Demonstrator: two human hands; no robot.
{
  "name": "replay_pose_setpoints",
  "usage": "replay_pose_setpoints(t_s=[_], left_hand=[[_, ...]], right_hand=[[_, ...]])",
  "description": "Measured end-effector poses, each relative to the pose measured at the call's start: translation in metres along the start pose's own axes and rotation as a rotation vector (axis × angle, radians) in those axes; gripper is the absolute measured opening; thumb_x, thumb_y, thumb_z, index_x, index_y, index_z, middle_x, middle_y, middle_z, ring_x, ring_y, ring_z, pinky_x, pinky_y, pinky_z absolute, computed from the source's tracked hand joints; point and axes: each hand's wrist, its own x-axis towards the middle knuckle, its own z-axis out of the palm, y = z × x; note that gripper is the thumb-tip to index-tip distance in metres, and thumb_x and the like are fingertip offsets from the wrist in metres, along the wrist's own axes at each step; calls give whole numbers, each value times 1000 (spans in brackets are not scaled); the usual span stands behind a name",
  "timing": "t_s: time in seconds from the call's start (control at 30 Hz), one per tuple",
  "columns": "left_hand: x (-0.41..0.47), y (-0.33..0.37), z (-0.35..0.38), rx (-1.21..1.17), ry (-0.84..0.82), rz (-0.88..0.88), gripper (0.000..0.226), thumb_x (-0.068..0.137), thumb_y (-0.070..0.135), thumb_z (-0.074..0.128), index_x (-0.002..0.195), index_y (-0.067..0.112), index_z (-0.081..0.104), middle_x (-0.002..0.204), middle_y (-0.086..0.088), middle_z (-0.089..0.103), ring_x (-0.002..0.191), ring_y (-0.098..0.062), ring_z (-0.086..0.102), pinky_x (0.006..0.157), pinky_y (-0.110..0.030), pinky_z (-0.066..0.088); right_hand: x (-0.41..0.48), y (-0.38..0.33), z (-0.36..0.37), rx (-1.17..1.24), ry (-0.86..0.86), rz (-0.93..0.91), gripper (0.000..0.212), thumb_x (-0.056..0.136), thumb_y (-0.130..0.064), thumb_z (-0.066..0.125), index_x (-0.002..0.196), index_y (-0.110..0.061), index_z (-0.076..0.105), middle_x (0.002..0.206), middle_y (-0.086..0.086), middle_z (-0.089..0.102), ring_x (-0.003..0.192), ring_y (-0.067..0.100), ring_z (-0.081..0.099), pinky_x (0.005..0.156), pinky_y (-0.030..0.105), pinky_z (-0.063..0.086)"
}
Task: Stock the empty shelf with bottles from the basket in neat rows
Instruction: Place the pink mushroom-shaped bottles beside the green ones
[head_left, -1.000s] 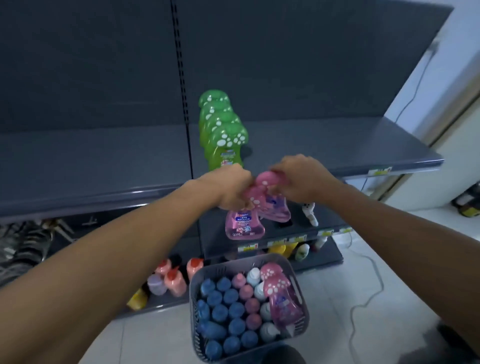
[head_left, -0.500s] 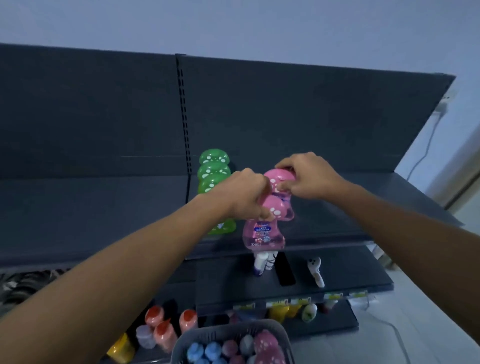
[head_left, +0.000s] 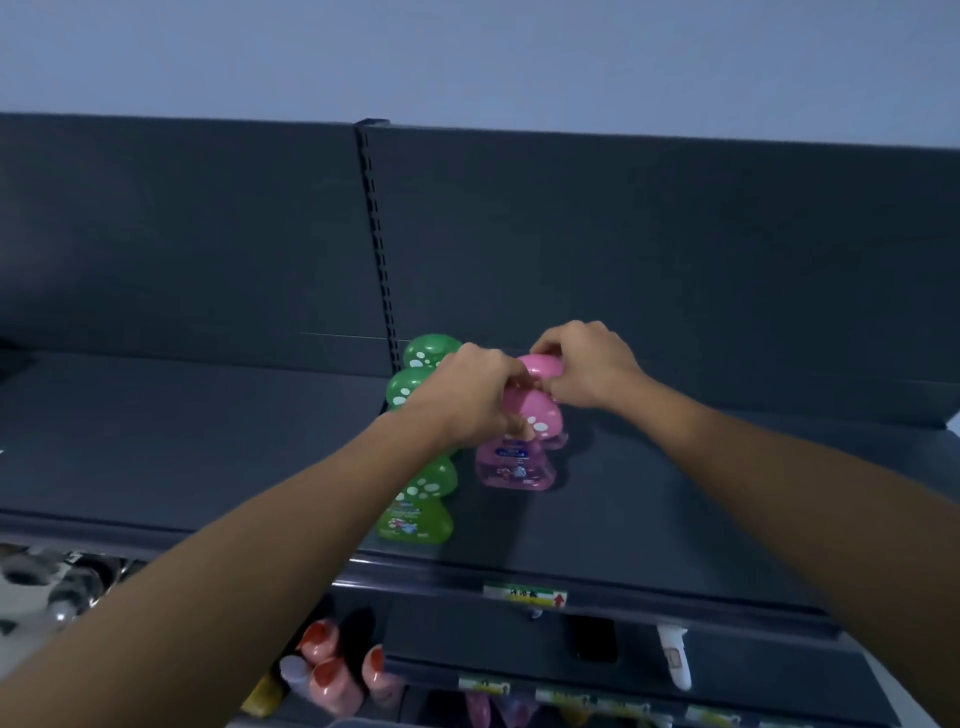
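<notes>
Clenching the pink bottles (head_left: 514, 467) by their caps, fingers of left hand (head_left: 467, 397) and right hand (head_left: 589, 366), green bottles (head_left: 422, 501) just left.

I am working bare-handed: my left hand (head_left: 467, 395) and my right hand (head_left: 587, 364) are showing plain skin across the backs and knuckles. My arms are going uncovered too, the left forearm (head_left: 260, 561) and the right forearm (head_left: 779, 493) showing bare from the wrist to the edge of view, smooth and narrowing toward the wrists.
</notes>
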Motion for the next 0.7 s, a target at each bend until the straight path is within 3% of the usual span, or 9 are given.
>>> replay_pose_setpoints(t_s=[0.3, 0.7], left_hand=[[29, -2, 17, 37, -19, -78, 59, 66, 42, 90, 121, 33, 72, 107, 2, 62, 97, -22, 63, 88, -40, 53], [47, -1, 28, 71, -10, -117, 54, 61, 39, 91, 107, 23, 68, 105, 0, 67, 94, -27, 63, 81, -41, 55]], right_hand=[[40, 28, 19, 126, -34, 17, 35, 72, -32, 85, 105, -31, 75, 105, -8, 73, 101, 19, 66, 87, 38, 57], [61, 33, 27, 204, -43, -30, 34, 72, -29, 87, 104, -30, 75, 101, -12, 74, 97, 14, 68, 86, 38, 58]])
